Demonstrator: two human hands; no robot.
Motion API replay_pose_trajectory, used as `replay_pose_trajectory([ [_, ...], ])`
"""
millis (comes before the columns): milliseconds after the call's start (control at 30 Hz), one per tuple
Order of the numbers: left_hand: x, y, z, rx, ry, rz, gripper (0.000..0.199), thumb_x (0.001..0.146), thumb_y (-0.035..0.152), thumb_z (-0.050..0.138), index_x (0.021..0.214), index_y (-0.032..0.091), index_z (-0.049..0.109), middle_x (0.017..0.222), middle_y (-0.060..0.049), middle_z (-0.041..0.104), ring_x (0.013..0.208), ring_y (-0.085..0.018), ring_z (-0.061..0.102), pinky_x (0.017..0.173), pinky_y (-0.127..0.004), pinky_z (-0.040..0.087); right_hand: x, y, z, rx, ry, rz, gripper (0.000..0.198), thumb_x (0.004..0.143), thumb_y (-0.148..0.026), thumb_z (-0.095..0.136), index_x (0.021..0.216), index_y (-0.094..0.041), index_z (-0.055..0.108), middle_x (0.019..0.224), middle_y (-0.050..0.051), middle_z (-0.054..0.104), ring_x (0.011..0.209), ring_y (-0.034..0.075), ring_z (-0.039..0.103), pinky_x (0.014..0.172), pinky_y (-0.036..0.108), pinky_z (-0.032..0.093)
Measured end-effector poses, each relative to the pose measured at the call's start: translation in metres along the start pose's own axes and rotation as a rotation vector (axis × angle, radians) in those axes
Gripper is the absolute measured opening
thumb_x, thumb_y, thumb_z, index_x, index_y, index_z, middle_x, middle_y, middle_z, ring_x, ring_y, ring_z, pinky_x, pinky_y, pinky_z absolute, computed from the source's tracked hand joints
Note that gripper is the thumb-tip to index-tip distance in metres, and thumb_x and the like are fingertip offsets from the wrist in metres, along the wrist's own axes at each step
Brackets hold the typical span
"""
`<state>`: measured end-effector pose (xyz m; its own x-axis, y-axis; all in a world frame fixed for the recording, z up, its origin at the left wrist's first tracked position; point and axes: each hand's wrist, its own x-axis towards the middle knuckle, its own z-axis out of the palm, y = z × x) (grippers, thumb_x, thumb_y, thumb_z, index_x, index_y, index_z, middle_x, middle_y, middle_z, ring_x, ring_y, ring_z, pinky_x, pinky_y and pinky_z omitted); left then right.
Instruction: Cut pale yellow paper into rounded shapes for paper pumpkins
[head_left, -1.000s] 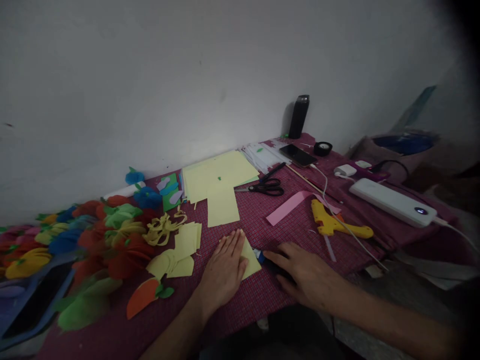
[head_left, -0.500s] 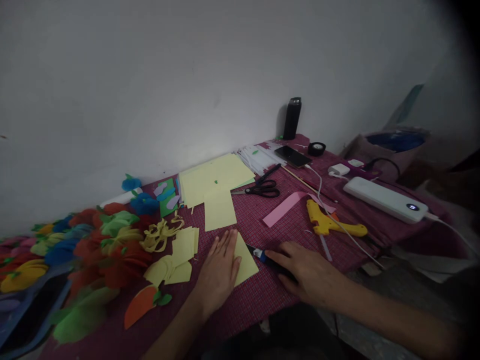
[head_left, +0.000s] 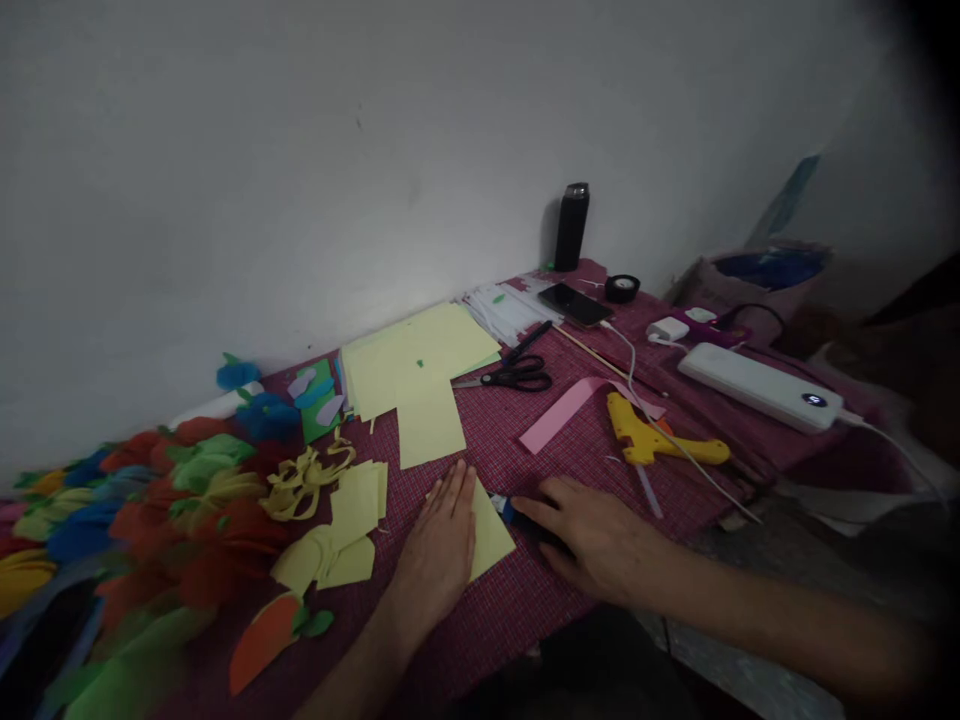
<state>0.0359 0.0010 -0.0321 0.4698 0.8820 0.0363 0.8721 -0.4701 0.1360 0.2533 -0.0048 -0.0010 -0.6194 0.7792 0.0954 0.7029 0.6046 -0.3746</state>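
Cluttered maroon tablecloth (head_left: 525, 600) (white wall (head_left: 300, 150) behind)

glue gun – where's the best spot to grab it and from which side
Probably by the handle end of the glue gun, which points toward the right hand. Come from above: it lies flat on the cloth. Its nozzle end points right and a white cable crosses the body, so keep clear of those.

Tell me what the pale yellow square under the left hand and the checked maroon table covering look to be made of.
Pale yellow square: probably thin matte paper; it lies flat with crisp straight edges under the left hand. Checked maroon table covering: likely woven cloth; it shows a fine check and a dull, glare-free surface. The dim light leaves both uncertain.
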Motion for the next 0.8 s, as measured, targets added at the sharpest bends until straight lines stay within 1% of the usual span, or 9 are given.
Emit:
replay_pose_trajectory([
  [167, 0.001, -0.001, 0.002, -0.004, 0.026, 0.035, 0.049, 0.086, 0.018, 0.026, 0.134, 0.013, 0.016, 0.141, -0.01, 0.019, 0.129, -0.018, 0.012, 0.102, -0.039, 0.025, 0.0, 0.004, 0.003, -0.002, -0.006, 0.018, 0.047, 0.074, -0.016, 0.048, 0.121, -0.021, 0.042, 0.095, 0.008, 0.048, 0.087, 0.021, 0.047, 0.074, 0.035, 0.042],
  [300, 0.002, 0.0, 0.002, -0.046, 0.029, -0.012, 0.051, 0.086, 0.019, 0.026, 0.135, 0.013, 0.01, 0.141, -0.009, 0.017, 0.128, -0.017, 0.014, 0.102, -0.038, 0.026, -0.003, 0.008, 0.003, -0.006, -0.008, 0.016, 0.048, 0.074, -0.016, 0.049, 0.121, -0.021, 0.042, 0.095, 0.009, 0.048, 0.087, 0.022, 0.047, 0.074, 0.036, 0.042],
  [400, 0.003, 0.002, 0.001, -0.064, 0.025, -0.032, 0.053, 0.086, 0.018, 0.027, 0.135, 0.014, 0.008, 0.142, -0.01, 0.014, 0.129, -0.018, 0.014, 0.101, -0.039, 0.026, 0.002, 0.007, 0.002, -0.009, 0.001, 0.0, 0.046, 0.075, -0.017, 0.049, 0.12, -0.021, 0.043, 0.093, 0.008, 0.049, 0.085, 0.021, 0.047, 0.072, 0.035, 0.042],
  [567, 0.003, 0.002, 0.0, -0.063, 0.019, -0.023, 0.051, 0.086, 0.018, 0.027, 0.135, 0.014, 0.011, 0.142, -0.012, 0.01, 0.129, -0.021, 0.013, 0.1, -0.041, 0.027, 0.012, 0.005, 0.003, -0.027, 0.05, -0.027, 0.043, 0.074, -0.019, 0.051, 0.116, -0.02, 0.047, 0.089, 0.008, 0.05, 0.083, 0.021, 0.047, 0.07, 0.033, 0.041],
  [667, 0.004, 0.001, 0.0, -0.065, 0.016, -0.018, 0.05, 0.086, 0.018, 0.026, 0.134, 0.014, 0.013, 0.142, -0.013, 0.008, 0.128, -0.022, 0.016, 0.1, -0.042, 0.026, 0.01, 0.009, 0.003, -0.03, 0.066, -0.013, 0.042, 0.073, -0.018, 0.051, 0.116, -0.019, 0.047, 0.089, 0.008, 0.05, 0.084, 0.021, 0.047, 0.072, 0.033, 0.041],
  [800, 0.003, 0.001, 0.0, -0.072, 0.019, -0.022, 0.05, 0.086, 0.019, 0.027, 0.134, 0.014, 0.014, 0.142, -0.013, 0.009, 0.128, -0.022, 0.016, 0.1, -0.042, 0.027, 0.005, 0.014, 0.002, -0.036, 0.072, 0.003, 0.043, 0.073, -0.018, 0.052, 0.117, -0.019, 0.047, 0.09, 0.008, 0.05, 0.083, 0.02, 0.048, 0.069, 0.032, 0.041],
])
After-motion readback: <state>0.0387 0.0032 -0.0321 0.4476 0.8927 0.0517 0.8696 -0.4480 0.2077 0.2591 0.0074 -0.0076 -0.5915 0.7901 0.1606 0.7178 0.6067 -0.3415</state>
